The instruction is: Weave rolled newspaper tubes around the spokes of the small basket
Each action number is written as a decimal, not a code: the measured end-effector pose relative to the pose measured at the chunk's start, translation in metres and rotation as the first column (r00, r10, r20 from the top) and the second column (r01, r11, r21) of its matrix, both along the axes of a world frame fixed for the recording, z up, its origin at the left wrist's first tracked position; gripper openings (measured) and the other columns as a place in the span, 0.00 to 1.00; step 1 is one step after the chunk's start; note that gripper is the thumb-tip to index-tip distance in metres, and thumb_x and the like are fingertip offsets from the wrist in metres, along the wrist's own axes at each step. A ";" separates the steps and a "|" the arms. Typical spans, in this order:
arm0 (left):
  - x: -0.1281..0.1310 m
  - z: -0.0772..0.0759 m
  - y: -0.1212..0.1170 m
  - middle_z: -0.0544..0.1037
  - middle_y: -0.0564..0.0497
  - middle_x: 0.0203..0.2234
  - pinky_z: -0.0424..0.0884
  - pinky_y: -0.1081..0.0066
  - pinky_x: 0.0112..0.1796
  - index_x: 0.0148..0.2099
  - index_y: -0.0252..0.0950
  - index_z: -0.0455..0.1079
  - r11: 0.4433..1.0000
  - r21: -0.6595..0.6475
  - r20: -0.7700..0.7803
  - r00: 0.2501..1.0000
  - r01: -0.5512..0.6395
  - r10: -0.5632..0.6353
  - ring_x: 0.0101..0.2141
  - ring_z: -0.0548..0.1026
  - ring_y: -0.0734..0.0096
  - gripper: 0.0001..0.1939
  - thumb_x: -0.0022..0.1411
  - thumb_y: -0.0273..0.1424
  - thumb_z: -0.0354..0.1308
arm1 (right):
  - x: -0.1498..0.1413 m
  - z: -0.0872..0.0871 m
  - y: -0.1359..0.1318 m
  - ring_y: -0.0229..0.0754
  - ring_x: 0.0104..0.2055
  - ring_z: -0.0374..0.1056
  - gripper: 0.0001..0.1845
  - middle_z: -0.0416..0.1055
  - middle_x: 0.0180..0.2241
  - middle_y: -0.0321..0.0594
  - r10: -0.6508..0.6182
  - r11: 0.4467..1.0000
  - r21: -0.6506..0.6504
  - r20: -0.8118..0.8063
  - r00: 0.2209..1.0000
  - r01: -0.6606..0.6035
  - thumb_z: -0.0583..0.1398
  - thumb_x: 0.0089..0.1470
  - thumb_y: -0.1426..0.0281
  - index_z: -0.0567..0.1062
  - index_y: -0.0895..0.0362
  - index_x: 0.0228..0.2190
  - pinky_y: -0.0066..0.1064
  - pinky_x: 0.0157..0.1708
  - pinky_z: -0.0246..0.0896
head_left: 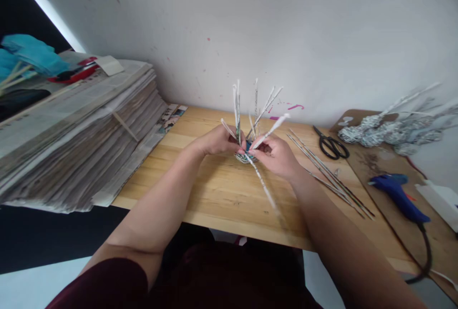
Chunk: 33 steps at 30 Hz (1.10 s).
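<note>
A small round basket base, woven from rolled newspaper sticks with a blue part inside, sits on the wooden table. Several white paper sticks stand up from it and fan outward. My left hand pinches the basket's left rim, its fingers closed near the upright sticks. On the right side, my right hand has thumb and fingers closed on a paper stick at the rim, and a white stick slants up past it. One long paper stick trails from between my hands toward the table's front, blurred at its end.
Loose paper sticks lie right of my hands, near black scissors. Farther right are a blue glue gun on a brown board and woven paper pieces. A tall newspaper stack stands left. The wall rises behind.
</note>
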State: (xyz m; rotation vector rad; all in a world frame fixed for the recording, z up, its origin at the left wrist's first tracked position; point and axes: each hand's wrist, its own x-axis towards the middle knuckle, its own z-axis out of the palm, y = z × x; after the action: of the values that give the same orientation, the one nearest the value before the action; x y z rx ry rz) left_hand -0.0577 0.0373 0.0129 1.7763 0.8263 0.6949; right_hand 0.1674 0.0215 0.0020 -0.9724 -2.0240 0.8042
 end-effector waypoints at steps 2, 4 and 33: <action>0.003 -0.002 0.000 0.77 0.53 0.25 0.68 0.73 0.34 0.33 0.32 0.73 0.999 0.009 0.008 0.999 -0.036 0.036 0.28 0.73 0.75 0.08 0.52 0.29 0.68 | 0.001 0.003 -0.001 0.39 0.31 0.67 0.04 0.71 0.29 0.37 0.009 1.000 0.018 0.012 1.000 -0.010 0.65 0.52 0.69 0.76 0.55 0.28 0.33 0.33 0.61; 0.006 -0.004 0.001 0.75 0.55 0.25 0.68 0.73 0.33 0.33 0.32 0.71 0.998 0.022 0.022 0.998 -0.065 0.065 0.28 0.72 0.75 0.07 0.53 0.28 0.67 | 0.003 0.004 -0.001 0.39 0.31 0.67 0.04 0.71 0.29 0.37 0.026 1.000 0.009 -0.016 1.000 -0.026 0.66 0.51 0.69 0.76 0.55 0.27 0.33 0.33 0.61; 0.019 -0.013 0.001 0.70 0.56 0.23 0.64 0.73 0.30 0.33 0.33 0.68 0.965 0.068 0.084 0.965 -0.253 0.247 0.26 0.67 0.76 0.17 0.55 0.42 0.66 | 0.000 0.000 -0.001 0.40 0.33 0.70 0.07 0.76 0.33 0.39 0.028 0.993 -0.106 -0.192 0.981 -0.049 0.65 0.50 0.67 0.80 0.55 0.32 0.33 0.34 0.66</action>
State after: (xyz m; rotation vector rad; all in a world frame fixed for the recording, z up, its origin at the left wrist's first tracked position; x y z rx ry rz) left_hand -0.0388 0.0379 -0.0004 1.7200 0.9951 0.9653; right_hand 0.1675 0.0201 0.0018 -0.8837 -1.8549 0.9998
